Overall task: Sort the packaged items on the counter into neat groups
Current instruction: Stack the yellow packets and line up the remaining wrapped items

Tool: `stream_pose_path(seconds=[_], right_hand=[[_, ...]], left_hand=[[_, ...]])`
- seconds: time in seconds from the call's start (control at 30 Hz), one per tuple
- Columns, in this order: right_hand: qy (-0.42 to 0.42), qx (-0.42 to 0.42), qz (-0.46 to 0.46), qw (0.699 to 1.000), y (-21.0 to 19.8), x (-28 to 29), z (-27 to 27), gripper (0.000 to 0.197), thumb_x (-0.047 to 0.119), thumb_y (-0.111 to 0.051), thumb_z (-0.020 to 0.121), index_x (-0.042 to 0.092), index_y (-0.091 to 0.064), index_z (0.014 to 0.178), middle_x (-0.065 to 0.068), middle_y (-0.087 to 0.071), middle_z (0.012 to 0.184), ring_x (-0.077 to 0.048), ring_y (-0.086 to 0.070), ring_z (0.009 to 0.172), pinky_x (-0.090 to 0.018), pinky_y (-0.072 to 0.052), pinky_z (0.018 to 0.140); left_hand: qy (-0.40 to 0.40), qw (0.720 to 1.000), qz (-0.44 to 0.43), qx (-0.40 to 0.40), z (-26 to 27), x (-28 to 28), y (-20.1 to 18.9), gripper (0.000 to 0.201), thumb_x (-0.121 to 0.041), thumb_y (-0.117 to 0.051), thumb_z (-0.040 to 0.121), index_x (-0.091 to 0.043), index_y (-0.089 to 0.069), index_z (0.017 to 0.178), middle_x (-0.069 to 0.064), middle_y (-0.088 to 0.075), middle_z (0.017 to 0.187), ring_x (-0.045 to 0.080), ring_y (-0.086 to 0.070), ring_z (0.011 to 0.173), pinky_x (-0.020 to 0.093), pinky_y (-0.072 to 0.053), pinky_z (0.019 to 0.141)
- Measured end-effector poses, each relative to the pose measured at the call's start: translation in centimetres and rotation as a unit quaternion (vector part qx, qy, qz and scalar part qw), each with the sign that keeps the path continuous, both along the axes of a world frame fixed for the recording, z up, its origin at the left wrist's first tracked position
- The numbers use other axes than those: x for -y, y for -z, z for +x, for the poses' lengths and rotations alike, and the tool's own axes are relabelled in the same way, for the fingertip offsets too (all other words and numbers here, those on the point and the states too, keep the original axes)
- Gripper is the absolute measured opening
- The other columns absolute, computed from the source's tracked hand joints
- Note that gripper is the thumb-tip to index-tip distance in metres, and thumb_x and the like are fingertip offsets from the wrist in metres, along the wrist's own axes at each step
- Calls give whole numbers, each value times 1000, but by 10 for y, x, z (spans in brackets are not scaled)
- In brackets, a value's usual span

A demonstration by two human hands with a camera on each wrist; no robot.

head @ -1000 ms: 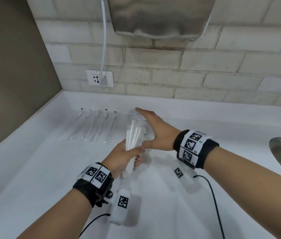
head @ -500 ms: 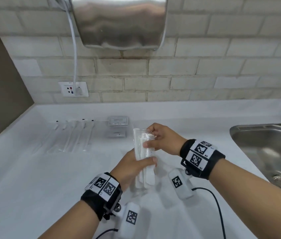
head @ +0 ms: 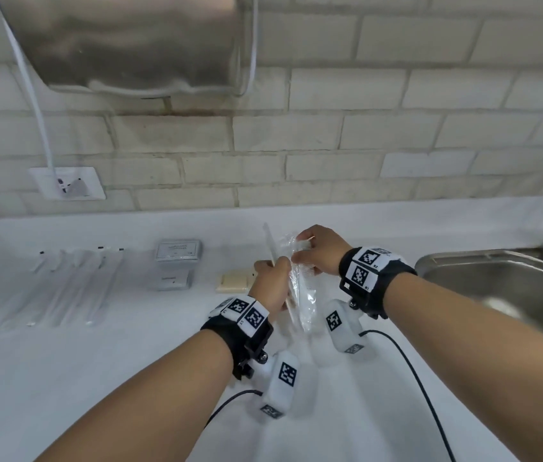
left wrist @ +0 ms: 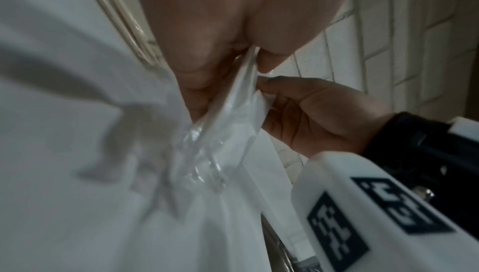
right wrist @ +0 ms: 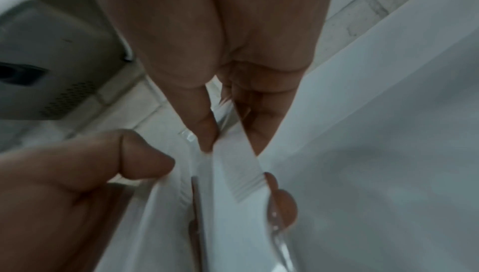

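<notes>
Now both hands grip clear wrapped packets above the desk (head: 97, 378): the left hand (head: 268, 285) one, the right hand (head: 321, 250) a comb packet (head: 303, 288). They look mid-separation; next, each probably needs laying in its own group.

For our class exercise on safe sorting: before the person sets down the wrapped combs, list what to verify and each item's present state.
1. Left hand grips the wrapped combs: ok.
2. Right hand pinches one comb's top end: ok.
3. Combs lifted off the counter: ok.
4. Existing groups tidy, long packets, grey boxes, cream packet: ok.
5. Number of combs held: cannot tell.
6. Bare counter near the cream packet for a new group: ok.
</notes>
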State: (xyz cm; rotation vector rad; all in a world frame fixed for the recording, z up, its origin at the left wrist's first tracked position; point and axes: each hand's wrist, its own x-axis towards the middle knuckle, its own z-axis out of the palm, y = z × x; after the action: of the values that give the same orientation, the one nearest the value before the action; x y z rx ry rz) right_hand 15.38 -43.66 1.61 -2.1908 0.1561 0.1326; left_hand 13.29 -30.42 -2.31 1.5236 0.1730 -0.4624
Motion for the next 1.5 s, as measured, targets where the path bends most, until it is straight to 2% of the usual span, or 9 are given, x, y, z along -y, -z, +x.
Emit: stream_pose_path(seconds=[0.2,0.3,0.37,0.67,0.83,1.07,1.23,1.37,1.5], right_hand=[[46,-34,27,998,18,34,47,50,11,-75,81,9,-51,125,-7,-46,119,-17,-57,83,-23,-53,52],[48,-57,14,997,25,46,66,52,11,-75,81,8,-52,127,-8,-48,119,-22,-56,95,-35,-59,70],[50,-69,10,996,30,51,78,52,11,-75,81,7,-53,128,-6,-48,112,-23,-56,95,-36,-58,78],[36,-98,-74,992,55,64,103,43,15,-77,80,10,-58,118,-1,-55,78,-16,-56,63,-31,-54,67],[46,-56,-142,987,66,73,104,48,13,-81,73,12,-56,114,-6,-55,112,-23,-58,92,-38,-55,85],[45,-49,-229,971,66,88,91,48,31,-70,84,18,-53,127,-5,-50,134,-25,-51,121,-33,-42,98],[-40,-50,-239,969,58,78,65,41,33,-65,87,28,-55,127,-3,-46,135,-23,-40,130,-37,-36,106],[-123,-81,-286,947,57,65,43,44,39,-62,87,36,-53,130,-1,-42,137,-23,-34,132,-41,-36,107],[-129,-81,-316,937,57,63,33,47,37,-54,92,37,-46,138,-2,-37,143,-24,-32,135,-40,-35,109]], left_hand=[[2,982,182,44,45,35,10,31,-1,-47,94,5,-45,124,20,-52,123,32,-55,112,30,-40,85],[6,965,247,85,66,43,16,28,-14,-37,98,4,-57,104,23,-58,109,34,-54,99,38,-44,90],[6,967,244,77,76,45,18,40,-21,-34,99,7,-58,115,24,-57,107,30,-53,96,40,-45,94],[102,903,410,77,95,50,25,33,-10,-49,93,6,-61,118,21,-65,120,33,-63,112,34,-52,87],[88,860,494,92,101,53,27,51,-16,-59,90,3,-42,134,15,-56,132,27,-57,120,31,-48,93],[50,898,431,69,102,48,20,63,-27,-64,88,-1,-31,134,15,-51,131,29,-58,114,33,-49,83],[64,900,422,83,95,45,17,53,-7,-49,93,-1,-30,142,16,-50,138,31,-52,124,31,-46,91],[130,864,469,127,85,39,17,60,-2,-48,92,-7,-29,149,11,-40,149,26,-41,137,28,-37,107],[243,772,549,208,70,38,22,46,-14,-46,95,-17,-48,141,7,-45,146,24,-43,135,31,-33,111]])
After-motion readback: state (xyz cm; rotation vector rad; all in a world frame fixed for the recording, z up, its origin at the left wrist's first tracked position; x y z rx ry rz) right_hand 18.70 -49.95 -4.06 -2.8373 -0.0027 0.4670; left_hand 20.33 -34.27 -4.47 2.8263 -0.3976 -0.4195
